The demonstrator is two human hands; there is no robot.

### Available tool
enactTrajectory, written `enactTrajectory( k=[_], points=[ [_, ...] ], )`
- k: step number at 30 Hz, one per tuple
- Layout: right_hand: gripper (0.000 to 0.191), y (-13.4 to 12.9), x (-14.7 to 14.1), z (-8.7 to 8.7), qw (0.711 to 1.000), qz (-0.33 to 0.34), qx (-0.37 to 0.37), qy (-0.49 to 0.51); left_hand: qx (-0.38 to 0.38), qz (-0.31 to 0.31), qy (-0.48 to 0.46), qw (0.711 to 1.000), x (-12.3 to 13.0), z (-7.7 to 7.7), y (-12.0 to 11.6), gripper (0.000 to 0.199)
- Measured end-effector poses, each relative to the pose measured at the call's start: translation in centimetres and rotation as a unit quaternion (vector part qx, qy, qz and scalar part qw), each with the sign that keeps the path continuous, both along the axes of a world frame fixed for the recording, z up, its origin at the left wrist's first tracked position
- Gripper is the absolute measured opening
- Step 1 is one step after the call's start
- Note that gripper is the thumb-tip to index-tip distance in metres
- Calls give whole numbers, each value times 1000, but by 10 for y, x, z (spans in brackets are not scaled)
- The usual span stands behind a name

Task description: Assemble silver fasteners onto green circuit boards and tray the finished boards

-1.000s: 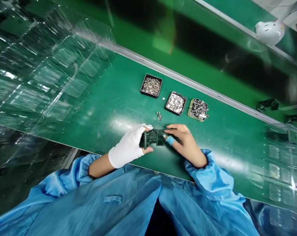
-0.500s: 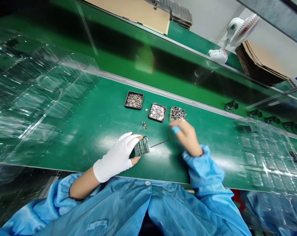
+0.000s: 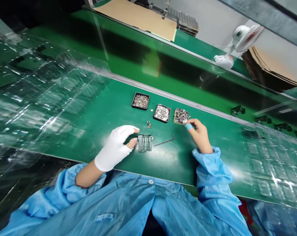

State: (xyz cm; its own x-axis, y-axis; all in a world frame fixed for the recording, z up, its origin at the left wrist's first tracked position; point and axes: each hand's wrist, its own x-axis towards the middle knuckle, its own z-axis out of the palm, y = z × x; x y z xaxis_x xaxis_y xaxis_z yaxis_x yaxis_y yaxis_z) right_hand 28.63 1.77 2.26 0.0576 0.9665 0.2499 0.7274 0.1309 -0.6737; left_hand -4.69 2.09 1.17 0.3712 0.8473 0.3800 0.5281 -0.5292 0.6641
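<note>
My left hand (image 3: 117,146), in a white glove with bare fingertips, is open just left of a grey-green slotted block (image 3: 145,143) lying on the green table. My right hand (image 3: 199,132), with blue tape on one digit, has its fingertips at the right edge of the rightmost tray of small metal parts (image 3: 181,116); whatever is between them is too small to make out. Between the hands lies a thin L-shaped hex key (image 3: 164,142). A few loose metal pieces (image 3: 148,124) sit above the block.
Two black trays of small metal parts, the left one (image 3: 140,101) and the middle one (image 3: 162,113), stand behind. Clear plastic trays (image 3: 52,88) are stacked at left, with more (image 3: 266,164) at right. A white fan (image 3: 224,61) stands on the upper shelf.
My left hand has let go of the block, which now lies flat on the table. My right hand's fingers have closed together at the rightmost tray. The view has shifted slightly.
</note>
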Motion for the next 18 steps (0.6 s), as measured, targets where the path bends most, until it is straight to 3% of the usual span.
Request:
enactTrajectory(
  k=[4,7,12,18],
  points=[
    [9,-13,-82,11,986,160,3,34,-135,-52,-31,989,14,-7,6,31],
    [9,-15,-120,-1,980,193,39,17,-207,-87,-65,972,22,-15,8,31],
    [8,-14,-132,-23,984,166,56,13,-211,-75,-91,970,26,-16,6,28],
    [8,-15,-134,-23,986,144,63,48,-212,-77,-92,970,27,-14,5,28]
  ],
)
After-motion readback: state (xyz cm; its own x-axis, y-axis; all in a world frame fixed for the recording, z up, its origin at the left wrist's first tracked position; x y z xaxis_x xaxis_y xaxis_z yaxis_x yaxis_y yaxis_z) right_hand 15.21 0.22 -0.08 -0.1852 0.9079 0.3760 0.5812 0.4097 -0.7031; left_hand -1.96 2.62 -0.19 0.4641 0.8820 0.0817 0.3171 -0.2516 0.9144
